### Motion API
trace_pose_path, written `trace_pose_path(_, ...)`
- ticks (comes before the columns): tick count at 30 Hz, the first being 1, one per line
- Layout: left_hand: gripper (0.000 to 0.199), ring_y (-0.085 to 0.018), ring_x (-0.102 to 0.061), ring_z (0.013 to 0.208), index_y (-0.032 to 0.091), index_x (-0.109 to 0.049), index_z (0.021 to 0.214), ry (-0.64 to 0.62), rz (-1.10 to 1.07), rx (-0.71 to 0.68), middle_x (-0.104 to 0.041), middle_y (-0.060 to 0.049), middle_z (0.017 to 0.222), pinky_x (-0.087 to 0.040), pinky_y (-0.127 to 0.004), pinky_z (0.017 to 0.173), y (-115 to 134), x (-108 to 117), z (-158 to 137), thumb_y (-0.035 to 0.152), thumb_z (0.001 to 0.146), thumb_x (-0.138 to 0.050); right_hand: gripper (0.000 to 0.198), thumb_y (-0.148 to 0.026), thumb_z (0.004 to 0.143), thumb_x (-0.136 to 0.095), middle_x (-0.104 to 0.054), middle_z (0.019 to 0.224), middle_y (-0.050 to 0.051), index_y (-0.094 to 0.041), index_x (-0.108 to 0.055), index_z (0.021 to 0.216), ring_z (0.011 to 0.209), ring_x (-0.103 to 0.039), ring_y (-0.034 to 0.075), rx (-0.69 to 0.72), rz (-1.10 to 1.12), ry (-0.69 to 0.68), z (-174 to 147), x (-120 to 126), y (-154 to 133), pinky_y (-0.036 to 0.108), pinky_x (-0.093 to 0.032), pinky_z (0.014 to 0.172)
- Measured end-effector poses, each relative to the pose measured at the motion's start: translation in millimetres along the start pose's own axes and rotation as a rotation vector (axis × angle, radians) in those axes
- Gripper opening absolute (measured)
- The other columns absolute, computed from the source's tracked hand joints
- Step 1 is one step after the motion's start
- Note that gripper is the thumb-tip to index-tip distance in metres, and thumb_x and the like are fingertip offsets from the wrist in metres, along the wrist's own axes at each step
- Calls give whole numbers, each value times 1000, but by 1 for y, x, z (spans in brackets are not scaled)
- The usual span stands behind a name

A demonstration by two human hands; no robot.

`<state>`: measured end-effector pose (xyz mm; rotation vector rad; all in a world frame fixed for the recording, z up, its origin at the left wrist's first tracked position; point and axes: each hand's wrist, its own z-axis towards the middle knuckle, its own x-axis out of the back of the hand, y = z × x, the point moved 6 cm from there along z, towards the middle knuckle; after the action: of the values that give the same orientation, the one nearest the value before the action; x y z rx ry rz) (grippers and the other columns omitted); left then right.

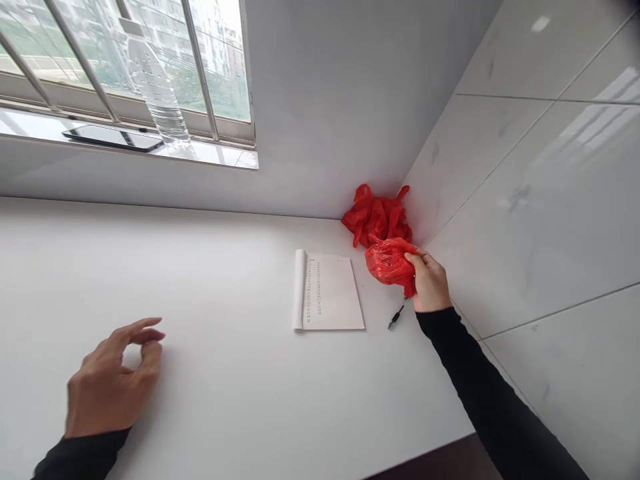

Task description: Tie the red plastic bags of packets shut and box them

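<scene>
My right hand (431,280) grips a crumpled red plastic bag (389,261) between thumb and fingers, near the corner of the white table (225,400). Behind it, against the wall, lies another heap of red plastic bag (376,215); whether the two are joined I cannot tell. A notepad (336,293) with handwritten columns lies left of the held bag, its cover pages rolled back. Partly under my right hand, a black pen (397,316) rests on the table. Over the left part of the table my left hand (117,375) is empty, fingers curved and slightly apart.
On the windowsill (227,155) stand a clear water bottle (159,90) and, lying flat, a dark phone or tablet (114,137). Metal bars cross the window. A grey wall (340,100) bounds the back, and a tiled wall (560,220) rises close along the right.
</scene>
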<state>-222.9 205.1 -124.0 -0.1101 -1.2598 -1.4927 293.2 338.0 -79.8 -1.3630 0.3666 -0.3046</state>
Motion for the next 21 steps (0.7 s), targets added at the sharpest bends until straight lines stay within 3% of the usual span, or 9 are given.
trace_pose_path(3, 24, -7, -46, 53, 37, -67, 107, -32, 0, 152, -70, 16, 97, -44, -27, 72, 5, 5, -7, 38, 83, -62, 35, -35, 85, -69, -72, 111, 8, -18, -64, 115, 101, -70, 23, -40, 82, -96, -71, -23, -7, 32, -60, 80)
trace_pose_path(5, 28, -13, -59, 69, 31, -67, 110, -96, -175, 115, -71, 9, 98, -48, -28, 77, 20, 4, -19, 35, 82, -67, 37, -37, 89, -66, -71, 115, 11, -20, -60, 121, 98, -71, 25, -119, 129, -213, -124, -42, -8, 36, -62, 77)
trace_pose_path(7, 31, -21, -65, 93, 25, -64, 114, -256, -368, 13, -70, 1, 99, -50, -32, 89, 45, -2, -41, 36, 85, -66, 40, -34, 93, -63, -66, 127, 11, -23, -56, 130, 108, -69, 25, -153, 133, -465, -176, -64, -13, 38, -61, 87)
trace_pose_path(8, 33, -23, -65, 99, 24, -62, 119, -378, -434, -40, -70, -2, 104, -50, -35, 93, 59, -8, -55, 39, 89, -62, 42, -32, 93, -63, -67, 125, 10, -25, -55, 134, 109, -68, 25, -138, 84, -629, -198, -74, -19, 37, -61, 87)
trace_pose_path(10, 38, -24, -63, 105, 28, -58, 129, -603, -471, -117, -67, -6, 116, -52, -38, 94, 87, -17, -86, 44, 94, -55, 37, -26, 94, -62, -70, 120, 5, -30, -61, 131, 109, -68, 23, -42, -87, -802, -227, -81, -30, 36, -60, 90)
trace_pose_path(12, 40, -23, -62, 108, 32, -54, 133, -734, -475, -167, -64, -6, 124, -55, -36, 90, 109, -23, -110, 43, 95, -56, 34, -20, 95, -58, -71, 116, 2, -32, -64, 127, 108, -67, 21, 112, -248, -820, -232, -78, -40, 36, -58, 94)
trace_pose_path(15, 37, -20, -62, 110, 37, -53, 132, -780, -488, -191, -62, -3, 124, -58, -31, 85, 124, -24, -127, 38, 95, -58, 43, -12, 95, -54, -66, 123, 3, -31, -59, 133, 117, -60, 22, 300, -420, -785, -222, -70, -39, 40, -52, 101)
trace_pose_path(19, 30, -18, -63, 109, 37, -59, 123, -736, -462, -262, -61, -2, 122, -57, -28, 87, 125, -20, -131, 34, 94, -62, 44, -10, 93, -55, -66, 117, 4, -27, -56, 133, 113, -59, 23, 376, -537, -846, -216, -69, -16, 51, -36, 116)
trace_pose_path(21, 15, -17, -63, 106, 33, -67, 108, -700, -443, -289, -62, -1, 117, -55, -26, 85, 120, -17, -129, 33, 94, -62, 34, -11, 93, -55, -68, 104, 3, -25, -62, 123, 102, -61, 23, 352, -537, -839, -215, -67, -11, 51, -41, 110)
